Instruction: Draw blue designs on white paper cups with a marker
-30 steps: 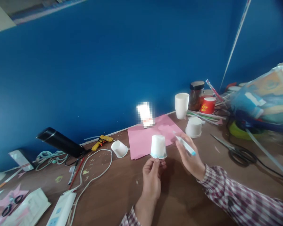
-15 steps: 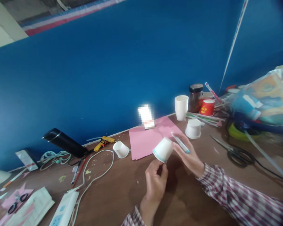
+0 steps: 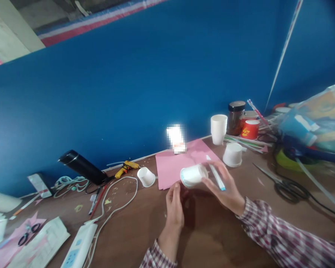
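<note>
A white paper cup (image 3: 194, 175) with light blue marks around its rim is tilted nearly onto its side above the table. My left hand (image 3: 175, 208) is closed, its bunched fingertips at the cup's rim; part of them is blurred. My right hand (image 3: 226, 190) is at the cup's base, thumb and fingers around that end. Tucked in the same hand is a white marker (image 3: 217, 175) with a light blue end, slanting upward. Beneath and behind the cup lies pink paper (image 3: 167, 167).
Upside-down paper cups (image 3: 232, 154) stand right, near a cup stack (image 3: 218, 128), jar (image 3: 236, 117) and red cup (image 3: 250, 129). Scissors (image 3: 287, 186) lie right. Left are another cup (image 3: 146, 176), a yellow glue gun (image 3: 126, 168), a black tumbler (image 3: 82, 167) and a power strip (image 3: 79, 245).
The paper cup has turned from a steep tilt to nearly sideways. My left hand has shifted left along its rim, and my right hand has come further around the base, still with the marker.
</note>
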`<state>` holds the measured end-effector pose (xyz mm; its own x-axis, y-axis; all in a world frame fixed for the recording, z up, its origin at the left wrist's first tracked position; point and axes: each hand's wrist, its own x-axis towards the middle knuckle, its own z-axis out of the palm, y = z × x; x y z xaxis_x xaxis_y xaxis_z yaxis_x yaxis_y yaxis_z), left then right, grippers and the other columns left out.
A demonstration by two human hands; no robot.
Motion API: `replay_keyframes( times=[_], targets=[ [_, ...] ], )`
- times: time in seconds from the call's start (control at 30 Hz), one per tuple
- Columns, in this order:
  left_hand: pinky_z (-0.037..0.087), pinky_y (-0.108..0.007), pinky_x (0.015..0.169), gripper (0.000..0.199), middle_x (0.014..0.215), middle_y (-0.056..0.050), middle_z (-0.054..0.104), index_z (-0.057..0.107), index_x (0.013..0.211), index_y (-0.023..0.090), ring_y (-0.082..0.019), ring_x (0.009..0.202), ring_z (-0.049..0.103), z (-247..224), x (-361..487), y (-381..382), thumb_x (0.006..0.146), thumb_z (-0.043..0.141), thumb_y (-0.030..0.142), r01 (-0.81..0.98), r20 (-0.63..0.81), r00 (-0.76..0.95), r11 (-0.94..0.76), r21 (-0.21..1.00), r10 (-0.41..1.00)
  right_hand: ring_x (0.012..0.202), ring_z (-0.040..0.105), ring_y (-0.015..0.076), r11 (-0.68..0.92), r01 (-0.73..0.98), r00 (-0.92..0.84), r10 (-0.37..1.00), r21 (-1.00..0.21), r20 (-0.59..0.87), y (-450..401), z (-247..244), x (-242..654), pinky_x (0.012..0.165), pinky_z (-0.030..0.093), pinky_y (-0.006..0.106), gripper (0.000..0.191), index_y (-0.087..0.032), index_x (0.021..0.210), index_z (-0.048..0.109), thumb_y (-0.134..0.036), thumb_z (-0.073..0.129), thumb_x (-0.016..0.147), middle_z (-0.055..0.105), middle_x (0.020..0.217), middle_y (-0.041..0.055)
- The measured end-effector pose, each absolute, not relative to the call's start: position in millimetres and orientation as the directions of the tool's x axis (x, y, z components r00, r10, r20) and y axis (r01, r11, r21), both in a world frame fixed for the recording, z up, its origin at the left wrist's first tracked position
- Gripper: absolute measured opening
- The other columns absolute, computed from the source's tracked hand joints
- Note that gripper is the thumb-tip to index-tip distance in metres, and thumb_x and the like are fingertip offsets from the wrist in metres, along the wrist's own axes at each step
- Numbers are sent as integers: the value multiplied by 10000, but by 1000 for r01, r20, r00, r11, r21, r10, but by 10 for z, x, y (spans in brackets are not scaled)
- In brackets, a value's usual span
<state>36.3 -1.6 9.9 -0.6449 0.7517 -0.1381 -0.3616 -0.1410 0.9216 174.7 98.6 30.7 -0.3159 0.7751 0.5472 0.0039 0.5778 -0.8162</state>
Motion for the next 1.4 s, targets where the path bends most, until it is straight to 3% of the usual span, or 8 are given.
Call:
replay_keyframes(
  times=[0.17,0.33,0.57,0.8,1.03,1.2,1.3,1.4],
  targets=[
    [436,-202,576,293,728,18,629,663,832,159,-83,617,546,149,261,17,730,723,427,-488,-177,-607,-187,852,774,1001,650,245,825,78,-405,539,-560,738,886,365,1779,867,551,376,459,-216,1220,483,-251,681,808,651,1123,111],
    [487,-227,686,223,852,-28,684,681,853,160,-120,757,618,158,242,33,740,731,346,-583,-166,-542,-226,780,824,1064,629,271,930,-2,-471,323,-367,821,848,371,1788,877,538,419,494,-213,1233,479,-188,699,792,652,1181,134],
    [517,-203,691,121,969,-19,719,693,877,225,-121,795,643,208,187,4,756,688,220,-781,-277,-421,-190,595,864,1147,591,292,866,-36,-425,438,-498,792,781,359,1805,958,503,450,669,-191,1341,392,-419,705,795,603,1243,165],
    [508,-210,606,278,1014,-55,711,725,913,219,-152,816,640,238,306,-45,791,657,459,-870,-164,-146,-47,491,976,1179,576,292,749,-2,-520,565,-663,640,754,323,1762,973,500,425,760,-268,1353,355,-419,765,731,567,1308,126],
    [504,-190,664,215,931,-52,700,715,954,155,-116,785,614,199,390,-11,749,717,222,-818,-228,-175,-13,575,958,1049,631,241,697,-2,-529,608,-717,592,754,311,1763,897,530,342,665,-280,1308,395,-261,739,739,609,1213,75],
    [510,-207,664,203,885,-48,684,681,905,140,-121,777,624,173,389,-11,780,700,299,-699,-227,-323,-70,712,919,992,640,240,680,49,-494,653,-731,574,789,274,1726,864,535,341,618,-253,1273,408,-315,728,748,614,1160,80],
    [519,-297,796,364,1014,-87,679,620,1068,162,-179,915,642,170,384,-17,837,611,442,-476,-109,-497,-165,864,861,996,641,252,629,117,-468,718,-769,516,844,204,1691,857,532,361,599,-223,1272,405,-368,703,773,620,1144,98],
    [474,-343,939,517,1215,-114,615,502,1254,209,-224,1111,592,177,376,-38,811,645,435,-155,126,-536,-245,957,835,1006,638,266,576,174,-496,752,-798,434,905,134,1669,845,528,379,609,-208,1278,407,-421,687,782,619,1157,111]
  ],
)
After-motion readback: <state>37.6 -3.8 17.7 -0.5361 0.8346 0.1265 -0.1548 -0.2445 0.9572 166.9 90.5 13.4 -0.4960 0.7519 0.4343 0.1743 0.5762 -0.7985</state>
